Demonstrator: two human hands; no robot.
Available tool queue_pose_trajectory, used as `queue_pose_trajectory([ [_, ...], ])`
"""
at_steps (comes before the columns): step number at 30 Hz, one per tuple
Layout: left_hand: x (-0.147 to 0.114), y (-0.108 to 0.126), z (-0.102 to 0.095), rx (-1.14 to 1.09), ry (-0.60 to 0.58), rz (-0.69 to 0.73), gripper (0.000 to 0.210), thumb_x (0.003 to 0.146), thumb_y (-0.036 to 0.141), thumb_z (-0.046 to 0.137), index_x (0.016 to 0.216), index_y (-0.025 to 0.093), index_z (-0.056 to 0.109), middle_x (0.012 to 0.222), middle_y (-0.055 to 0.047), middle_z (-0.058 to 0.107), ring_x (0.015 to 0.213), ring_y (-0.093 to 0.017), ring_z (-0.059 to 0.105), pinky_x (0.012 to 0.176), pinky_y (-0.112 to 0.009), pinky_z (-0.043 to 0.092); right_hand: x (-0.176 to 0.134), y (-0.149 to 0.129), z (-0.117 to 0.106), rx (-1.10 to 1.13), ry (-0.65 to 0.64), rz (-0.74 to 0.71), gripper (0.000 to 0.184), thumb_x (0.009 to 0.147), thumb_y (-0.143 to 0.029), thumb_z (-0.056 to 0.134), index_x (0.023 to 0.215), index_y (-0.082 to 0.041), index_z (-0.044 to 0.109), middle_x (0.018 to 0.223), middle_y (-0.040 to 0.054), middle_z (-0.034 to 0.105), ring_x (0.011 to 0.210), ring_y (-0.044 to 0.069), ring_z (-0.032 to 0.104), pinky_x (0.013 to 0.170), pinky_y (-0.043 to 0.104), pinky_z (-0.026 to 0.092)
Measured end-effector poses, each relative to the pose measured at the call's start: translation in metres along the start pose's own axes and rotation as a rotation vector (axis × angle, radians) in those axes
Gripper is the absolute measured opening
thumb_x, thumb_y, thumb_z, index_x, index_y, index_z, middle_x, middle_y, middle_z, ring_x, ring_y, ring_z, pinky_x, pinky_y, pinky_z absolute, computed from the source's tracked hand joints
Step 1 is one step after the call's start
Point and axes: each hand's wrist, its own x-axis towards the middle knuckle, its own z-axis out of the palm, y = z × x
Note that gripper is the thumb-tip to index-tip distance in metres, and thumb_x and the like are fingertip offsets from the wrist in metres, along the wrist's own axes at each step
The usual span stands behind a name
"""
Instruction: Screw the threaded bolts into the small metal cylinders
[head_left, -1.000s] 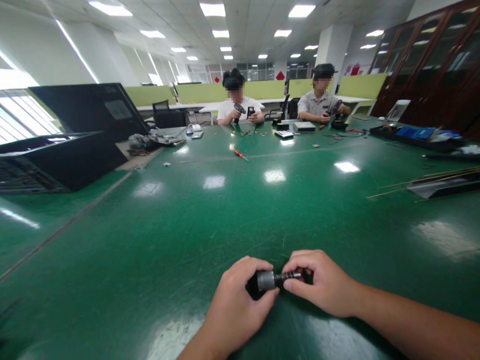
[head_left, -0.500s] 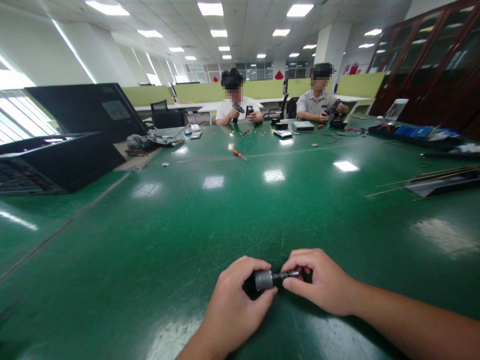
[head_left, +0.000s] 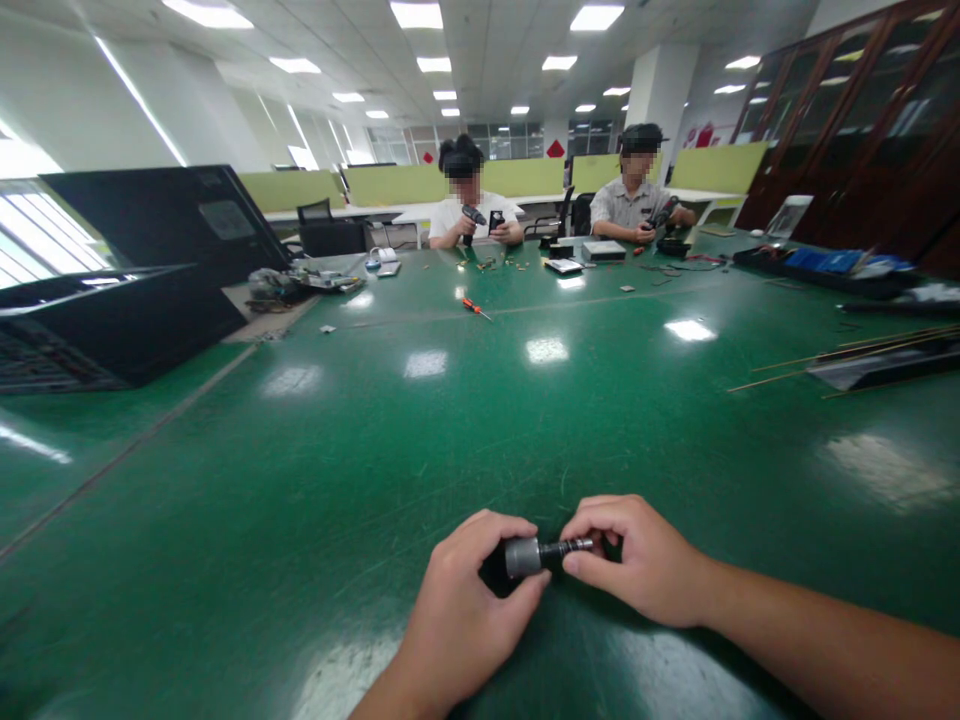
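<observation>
Near the front of the green table, my left hand (head_left: pixel 466 610) grips the thick grey metal cylinder of a small metal part (head_left: pixel 523 557) between thumb and fingers. A thinner black shaft with ring-like bands and a silver tip runs to the right from this cylinder. Around that shaft's end my right hand (head_left: pixel 631 560) is closed, thumb below and index finger above. The part lies roughly level. Its left end is dark and partly hidden in my left hand; I cannot tell its exact kind.
An orange-handled screwdriver (head_left: pixel 475 308) lies on the green table (head_left: pixel 360 430). A large black case (head_left: pixel 120 320) stands at left. Thin rods (head_left: pixel 847 350) and a tool tray (head_left: pixel 832 265) are at right. Across the table, two people (head_left: pixel 465 215) hold power drills.
The whole view shifts very slightly. Both hands keep hold of the metal part, with only a tiny shift in how the shaft shows at the right fingers.
</observation>
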Motion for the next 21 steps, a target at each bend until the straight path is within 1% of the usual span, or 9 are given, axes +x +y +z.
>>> queue_pose_trajectory([
  [5,0.0011,-0.0006,-0.0016,-0.02,0.015,-0.012,0.024,0.075,0.015,0.075,0.096,0.026,0.067,0.086,0.002,0.071,0.078,-0.016,0.066,0.072,-0.028,0.05,0.0,0.0037,0.0001,0.056,0.019,0.002,0.012,0.084,-0.029,0.069,0.086,-0.018,0.074,0.07,-0.0002,0.06,0.065,0.013,0.053,0.059,0.024,0.039],
  [8,0.0022,0.0007,-0.0024,-0.028,0.028,0.004,0.024,0.075,0.015,0.075,0.096,0.025,0.068,0.086,0.002,0.071,0.078,-0.016,0.067,0.072,-0.028,0.05,0.0003,0.0043,0.0004,0.07,0.023,0.019,0.014,0.084,-0.032,0.07,0.085,-0.018,0.074,0.069,-0.0001,0.059,0.064,0.012,0.052,0.059,0.023,0.038],
  [17,0.0041,-0.0014,-0.0025,-0.047,0.05,0.037,0.024,0.078,0.011,0.071,0.097,0.025,0.067,0.093,-0.001,0.071,0.085,-0.018,0.067,0.077,-0.03,0.051,0.0014,0.0038,0.0004,0.066,0.04,0.031,0.011,0.084,-0.029,0.07,0.084,-0.019,0.074,0.07,0.0,0.06,0.063,0.012,0.051,0.058,0.023,0.039],
  [21,0.0045,-0.0027,-0.0024,-0.027,0.052,0.031,0.025,0.077,0.009,0.07,0.096,0.025,0.067,0.094,-0.001,0.07,0.086,-0.018,0.066,0.078,-0.029,0.051,0.001,0.003,0.0005,0.073,0.05,0.034,0.011,0.084,-0.028,0.07,0.083,-0.018,0.074,0.069,-0.0002,0.059,0.062,0.012,0.051,0.058,0.023,0.039],
])
